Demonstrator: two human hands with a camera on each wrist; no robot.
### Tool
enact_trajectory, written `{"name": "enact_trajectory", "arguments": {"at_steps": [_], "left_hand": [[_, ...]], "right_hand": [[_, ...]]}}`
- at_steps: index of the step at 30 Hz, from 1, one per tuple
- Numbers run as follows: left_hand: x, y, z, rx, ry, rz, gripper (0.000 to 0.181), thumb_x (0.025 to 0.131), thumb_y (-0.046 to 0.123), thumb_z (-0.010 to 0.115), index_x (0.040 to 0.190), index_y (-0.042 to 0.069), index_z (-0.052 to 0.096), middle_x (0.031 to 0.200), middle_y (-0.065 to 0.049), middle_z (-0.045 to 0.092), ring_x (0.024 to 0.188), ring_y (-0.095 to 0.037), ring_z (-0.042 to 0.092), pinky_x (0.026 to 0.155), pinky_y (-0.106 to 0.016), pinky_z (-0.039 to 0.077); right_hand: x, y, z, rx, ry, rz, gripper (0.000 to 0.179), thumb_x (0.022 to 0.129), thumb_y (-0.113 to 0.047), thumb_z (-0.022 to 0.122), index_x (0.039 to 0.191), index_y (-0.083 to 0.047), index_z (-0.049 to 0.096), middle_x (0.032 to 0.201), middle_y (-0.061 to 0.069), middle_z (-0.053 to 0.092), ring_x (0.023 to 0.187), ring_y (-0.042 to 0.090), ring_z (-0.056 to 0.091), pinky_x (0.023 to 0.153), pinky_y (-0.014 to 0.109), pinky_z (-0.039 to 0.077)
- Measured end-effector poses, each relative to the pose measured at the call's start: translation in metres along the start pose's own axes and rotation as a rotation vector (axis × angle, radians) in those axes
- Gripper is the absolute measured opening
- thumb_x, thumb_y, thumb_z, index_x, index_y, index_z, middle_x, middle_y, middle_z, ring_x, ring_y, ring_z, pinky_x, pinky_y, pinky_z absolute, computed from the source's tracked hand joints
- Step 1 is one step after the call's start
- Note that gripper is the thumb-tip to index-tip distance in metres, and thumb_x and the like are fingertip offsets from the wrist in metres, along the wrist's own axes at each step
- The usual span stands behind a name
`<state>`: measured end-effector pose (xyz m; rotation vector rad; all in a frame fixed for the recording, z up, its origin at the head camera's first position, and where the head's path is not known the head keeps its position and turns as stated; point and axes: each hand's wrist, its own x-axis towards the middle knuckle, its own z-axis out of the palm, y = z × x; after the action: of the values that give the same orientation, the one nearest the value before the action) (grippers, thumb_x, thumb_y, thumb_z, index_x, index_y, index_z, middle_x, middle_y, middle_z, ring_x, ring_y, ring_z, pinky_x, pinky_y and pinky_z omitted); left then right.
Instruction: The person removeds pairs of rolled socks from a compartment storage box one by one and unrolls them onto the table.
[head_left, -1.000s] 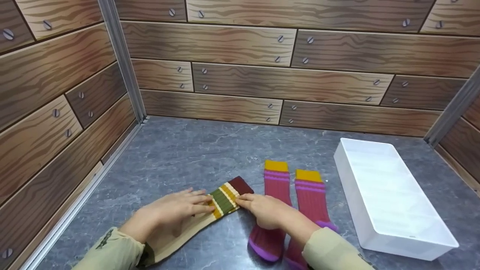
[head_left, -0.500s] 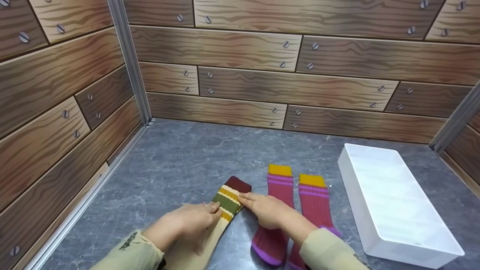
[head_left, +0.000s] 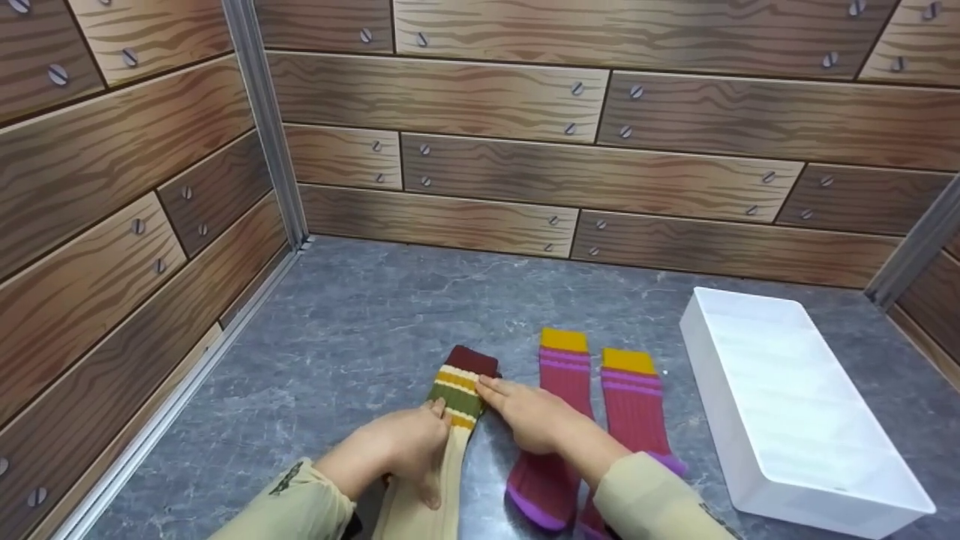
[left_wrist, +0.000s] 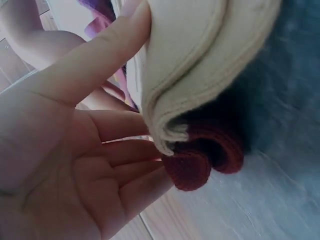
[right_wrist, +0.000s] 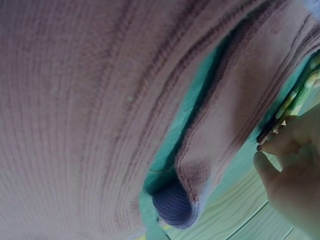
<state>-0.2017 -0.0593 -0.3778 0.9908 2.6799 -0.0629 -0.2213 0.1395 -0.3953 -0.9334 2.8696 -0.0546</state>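
Note:
A cream knit sock (head_left: 461, 391) with green, mustard and white stripes and a burgundy cuff lies flat. My left hand (head_left: 405, 446) rests along its left side, fingers straight toward the stripes and thumb spread over the cream leg. In the left wrist view, the cream fabric (left_wrist: 195, 45) shows stacked layers and curled burgundy ends (left_wrist: 187, 170). My right hand (head_left: 529, 416) touches the striped part's right edge with outstretched fingers; its forearm crosses a raspberry sock (head_left: 564, 375) with mustard cuff. The right wrist view shows that hand (right_wrist: 295, 165) at the sock's dark edge.
A second raspberry sock (head_left: 634, 412) lies beside the first. To the right stands a long white plastic box (head_left: 712, 427) on the grey marbled surface (head_left: 390, 300). Wood-patterned walls (head_left: 450, 165) enclose the back and sides.
The striped sock has turned from a slant to nearly upright in view. My left hand has shifted right along it, thumb now spread downward. My right fingers stay at its edge.

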Motion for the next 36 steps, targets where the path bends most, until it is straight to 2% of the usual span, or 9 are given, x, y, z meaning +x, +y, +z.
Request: {"name": "enact_trajectory", "arguments": {"at_steps": [6, 9, 14, 17, 19, 23, 27, 33, 36], "left_hand": [[0.014, -0.004, -0.002, -0.134, 0.037, -0.071, 0.107, 0.054, 0.05, 0.08, 0.131, -0.01, 0.038, 0.138, -0.029, 0.032, 0.125, -0.038, 0.036, 0.101, -0.039, 0.034], [0.023, -0.007, -0.004, -0.165, 0.054, -0.094, 0.1, 0.054, 0.05, 0.081, 0.127, -0.009, 0.045, 0.136, -0.03, 0.034, 0.124, -0.04, 0.037, 0.1, -0.041, 0.035], [0.035, -0.012, -0.007, -0.195, 0.061, -0.102, 0.071, 0.053, 0.046, 0.082, 0.102, -0.001, 0.063, 0.131, -0.029, 0.042, 0.118, -0.039, 0.044, 0.092, -0.041, 0.042], [0.041, -0.013, -0.009, -0.204, 0.057, -0.106, 0.054, 0.054, 0.045, 0.082, 0.084, 0.005, 0.065, 0.129, -0.027, 0.045, 0.112, -0.035, 0.049, 0.084, -0.038, 0.047], [0.044, -0.013, -0.01, -0.203, 0.061, -0.104, 0.047, 0.053, 0.044, 0.082, 0.075, 0.007, 0.063, 0.123, -0.024, 0.051, 0.101, -0.029, 0.055, 0.077, -0.034, 0.048], [0.05, -0.015, -0.012, -0.205, 0.083, -0.086, 0.037, 0.054, 0.037, 0.081, 0.063, 0.011, 0.057, 0.095, -0.013, 0.061, 0.07, -0.019, 0.055, 0.06, -0.029, 0.047], [0.054, -0.017, -0.013, -0.212, 0.099, -0.075, 0.033, 0.055, 0.033, 0.079, 0.062, 0.012, 0.055, 0.083, -0.008, 0.056, 0.058, -0.017, 0.05, 0.053, -0.028, 0.045], [0.061, -0.021, -0.012, -0.237, 0.118, -0.097, 0.045, 0.054, 0.042, 0.082, 0.071, 0.012, 0.054, 0.107, -0.017, 0.057, 0.066, -0.017, 0.048, 0.061, -0.031, 0.044], [0.065, -0.022, -0.013, -0.247, 0.12, -0.095, 0.046, 0.054, 0.043, 0.082, 0.072, 0.012, 0.054, 0.106, -0.017, 0.058, 0.065, -0.017, 0.048, 0.06, -0.032, 0.043]], "right_hand": [[-0.005, -0.003, -0.003, 0.039, 0.001, -0.015, 0.072, 0.075, 0.009, 0.055, 0.14, -0.01, 0.033, 0.146, 0.005, 0.03, 0.128, 0.024, 0.035, 0.103, 0.039, 0.032], [-0.01, -0.008, -0.006, 0.074, 0.0, -0.028, 0.073, 0.073, 0.011, 0.054, 0.14, -0.011, 0.034, 0.145, 0.006, 0.031, 0.129, 0.024, 0.035, 0.102, 0.038, 0.032], [-0.018, -0.017, -0.005, 0.086, 0.07, -0.087, 0.062, 0.075, 0.009, 0.05, 0.134, -0.006, 0.042, 0.138, 0.01, 0.04, 0.125, 0.025, 0.039, 0.101, 0.037, 0.034], [-0.023, -0.022, -0.004, 0.079, 0.145, -0.151, 0.038, 0.085, -0.001, 0.049, 0.121, -0.007, 0.055, 0.124, 0.007, 0.051, 0.114, 0.022, 0.048, 0.096, 0.033, 0.04], [-0.025, -0.025, -0.003, 0.098, 0.188, -0.204, 0.024, 0.09, -0.012, 0.05, 0.11, -0.01, 0.062, 0.112, 0.003, 0.056, 0.104, 0.017, 0.052, 0.09, 0.029, 0.044], [-0.029, -0.029, -0.002, 0.156, 0.206, -0.303, 0.027, 0.09, -0.036, 0.053, 0.101, -0.015, 0.067, 0.102, -0.003, 0.057, 0.093, 0.01, 0.053, 0.082, 0.022, 0.045], [-0.032, -0.031, -0.002, 0.156, 0.187, -0.325, 0.043, 0.083, -0.052, 0.054, 0.102, -0.016, 0.067, 0.104, -0.004, 0.056, 0.093, 0.007, 0.052, 0.079, 0.019, 0.045], [-0.035, -0.032, -0.001, 0.111, 0.207, -0.361, 0.039, 0.079, -0.055, 0.057, 0.094, -0.021, 0.069, 0.092, -0.008, 0.058, 0.084, 0.003, 0.052, 0.072, 0.015, 0.044], [-0.035, -0.032, -0.001, 0.087, 0.211, -0.418, 0.033, 0.081, -0.05, 0.06, 0.092, -0.021, 0.07, 0.089, -0.009, 0.058, 0.082, 0.002, 0.053, 0.072, 0.012, 0.042]]}}
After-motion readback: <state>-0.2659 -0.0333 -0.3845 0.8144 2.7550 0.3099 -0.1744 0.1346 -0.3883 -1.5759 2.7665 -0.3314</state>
